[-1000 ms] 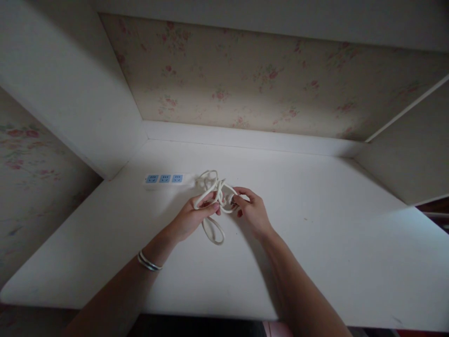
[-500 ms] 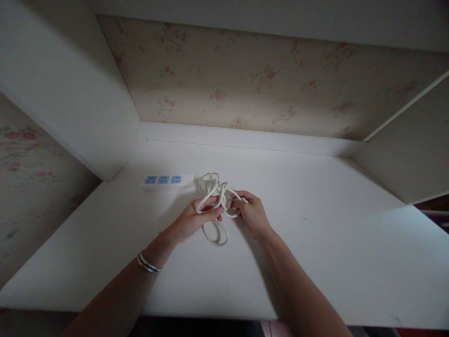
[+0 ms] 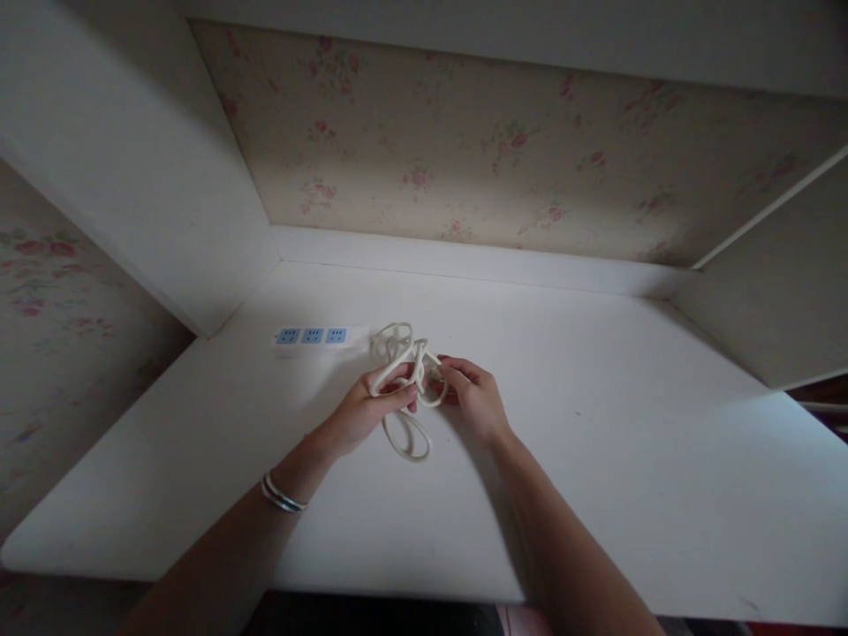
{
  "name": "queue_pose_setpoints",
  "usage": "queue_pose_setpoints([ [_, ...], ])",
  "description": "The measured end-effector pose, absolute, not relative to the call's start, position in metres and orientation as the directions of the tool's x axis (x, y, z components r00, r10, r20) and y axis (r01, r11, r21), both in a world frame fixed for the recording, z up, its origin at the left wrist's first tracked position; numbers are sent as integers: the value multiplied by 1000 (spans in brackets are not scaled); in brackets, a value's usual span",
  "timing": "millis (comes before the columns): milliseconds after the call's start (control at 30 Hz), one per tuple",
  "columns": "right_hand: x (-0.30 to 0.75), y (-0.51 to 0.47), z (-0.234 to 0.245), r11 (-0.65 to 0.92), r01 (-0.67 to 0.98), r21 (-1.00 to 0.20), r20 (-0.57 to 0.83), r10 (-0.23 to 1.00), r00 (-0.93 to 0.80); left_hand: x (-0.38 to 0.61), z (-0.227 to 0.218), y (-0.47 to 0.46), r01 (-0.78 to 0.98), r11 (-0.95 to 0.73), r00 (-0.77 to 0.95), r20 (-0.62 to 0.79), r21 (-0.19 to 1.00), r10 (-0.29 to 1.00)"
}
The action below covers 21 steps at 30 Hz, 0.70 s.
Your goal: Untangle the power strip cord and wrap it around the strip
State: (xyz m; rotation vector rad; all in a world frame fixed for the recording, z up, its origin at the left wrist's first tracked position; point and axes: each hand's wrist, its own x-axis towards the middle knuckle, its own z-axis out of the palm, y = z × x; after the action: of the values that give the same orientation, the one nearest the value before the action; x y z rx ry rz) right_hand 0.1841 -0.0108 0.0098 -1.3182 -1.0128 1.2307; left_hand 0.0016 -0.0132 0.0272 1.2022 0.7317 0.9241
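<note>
A white power cord is looped and tangled in the middle of the desk, with one loop hanging nearest to me. My left hand is closed on the tangle from the left, thumb laid over the strands. From the right, my right hand pinches a loop of the same cord between thumb and fingers; some of its fingertips are hidden behind the strands. The cord runs to the right end of a white power strip with three blue sockets, which lies on the desk to the left of the tangle.
The white desk spreads out around both hands. A white side panel stands at the left and another panel at the right. Behind the desk is a wall with flowered wallpaper, with a low white ledge beneath it.
My right fingers have shifted slightly on the loop, which sits a little closer to my left hand. My left hand keeps its hold. The whole view has moved slightly.
</note>
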Motion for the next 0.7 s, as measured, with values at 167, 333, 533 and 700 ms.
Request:
queue_pose_setpoints([
  [167, 187, -4, -1, -188, -139, -972, -199, 978, 65, 2, 29, -11, -364, 130, 378, 18, 922, 926],
  [333, 189, -8, 0, 175, 254, -951, 135, 976, -169, 1, 32, -10, -533, 176, 250, -45, 828, 967],
  [533, 190, -12, 1, 435, 639, -635, 307, 901, -308, 1, 33, -9, -557, 178, 174, -96, 811, 980],
  [700, 203, -8, -7, 228, 786, -575, 305, 951, -53, -1, 35, -8, -578, 192, 144, -132, 793, 981],
])
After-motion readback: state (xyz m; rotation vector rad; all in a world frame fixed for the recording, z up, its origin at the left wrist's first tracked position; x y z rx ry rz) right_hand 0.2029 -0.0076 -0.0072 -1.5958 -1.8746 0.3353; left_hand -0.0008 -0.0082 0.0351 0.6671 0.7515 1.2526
